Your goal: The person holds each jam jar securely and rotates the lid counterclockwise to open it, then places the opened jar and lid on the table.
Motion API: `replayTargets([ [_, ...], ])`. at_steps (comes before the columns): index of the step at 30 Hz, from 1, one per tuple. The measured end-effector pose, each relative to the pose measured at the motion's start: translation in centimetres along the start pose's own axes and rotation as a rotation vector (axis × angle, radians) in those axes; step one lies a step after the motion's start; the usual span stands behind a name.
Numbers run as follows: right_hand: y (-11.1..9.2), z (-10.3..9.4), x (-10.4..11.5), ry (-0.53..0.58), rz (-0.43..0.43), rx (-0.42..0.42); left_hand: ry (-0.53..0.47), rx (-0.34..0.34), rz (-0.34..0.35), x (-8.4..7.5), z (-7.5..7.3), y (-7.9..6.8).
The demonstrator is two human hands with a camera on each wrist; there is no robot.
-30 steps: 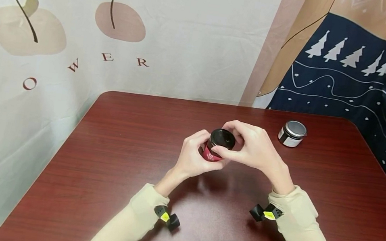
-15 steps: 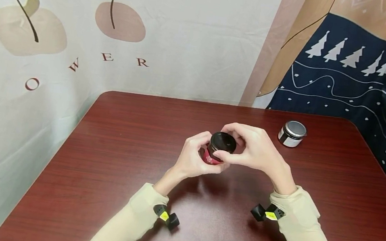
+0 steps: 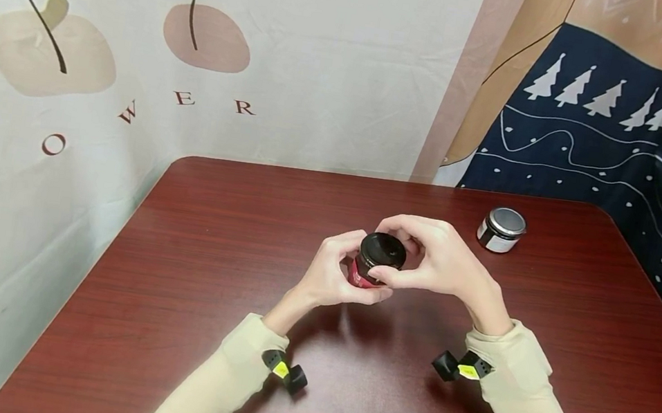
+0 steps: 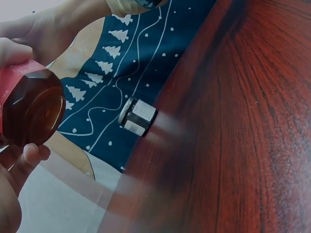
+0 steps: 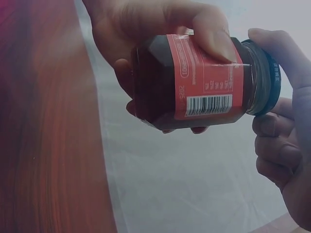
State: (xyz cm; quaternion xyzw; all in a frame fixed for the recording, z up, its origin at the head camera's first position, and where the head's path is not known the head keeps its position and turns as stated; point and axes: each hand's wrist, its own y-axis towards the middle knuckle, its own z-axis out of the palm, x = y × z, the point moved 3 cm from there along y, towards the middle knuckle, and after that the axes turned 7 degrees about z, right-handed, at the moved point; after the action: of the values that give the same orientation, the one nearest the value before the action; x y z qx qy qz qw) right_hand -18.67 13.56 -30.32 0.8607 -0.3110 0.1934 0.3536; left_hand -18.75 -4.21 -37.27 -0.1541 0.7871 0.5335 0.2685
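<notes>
A glass jar [image 5: 160,82] with dark brown contents and a red barcode label is held above the table, tilted. My left hand [image 3: 331,273] grips its body, fingers on the far side and thumb on the near side. My right hand [image 3: 443,260] pinches the black lid [image 3: 383,250] between thumb and fingers. A band of clear glass neck [image 5: 255,77] shows between the label and the lid in the right wrist view. From the left wrist, the faceted base of the jar [image 4: 46,114] faces the camera.
A second, shorter jar [image 3: 501,230] with a silver-grey lid and white label stands at the back right of the reddish-brown table [image 3: 195,328]. Behind the table hang a pale flower-print cloth [image 3: 337,61] and a navy cloth with white trees [image 3: 603,144].
Both hands and the jar have sunk slightly toward me in the head view. The right hand keeps its pinch on the lid. The second jar has not moved.
</notes>
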Motion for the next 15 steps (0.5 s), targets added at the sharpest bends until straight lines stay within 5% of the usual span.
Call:
replayTargets([
  [15, 0.1, 0.0, 0.38, 0.079, -0.052, 0.061, -0.215, 0.09, -0.115, -0.15, 0.18, -0.09],
])
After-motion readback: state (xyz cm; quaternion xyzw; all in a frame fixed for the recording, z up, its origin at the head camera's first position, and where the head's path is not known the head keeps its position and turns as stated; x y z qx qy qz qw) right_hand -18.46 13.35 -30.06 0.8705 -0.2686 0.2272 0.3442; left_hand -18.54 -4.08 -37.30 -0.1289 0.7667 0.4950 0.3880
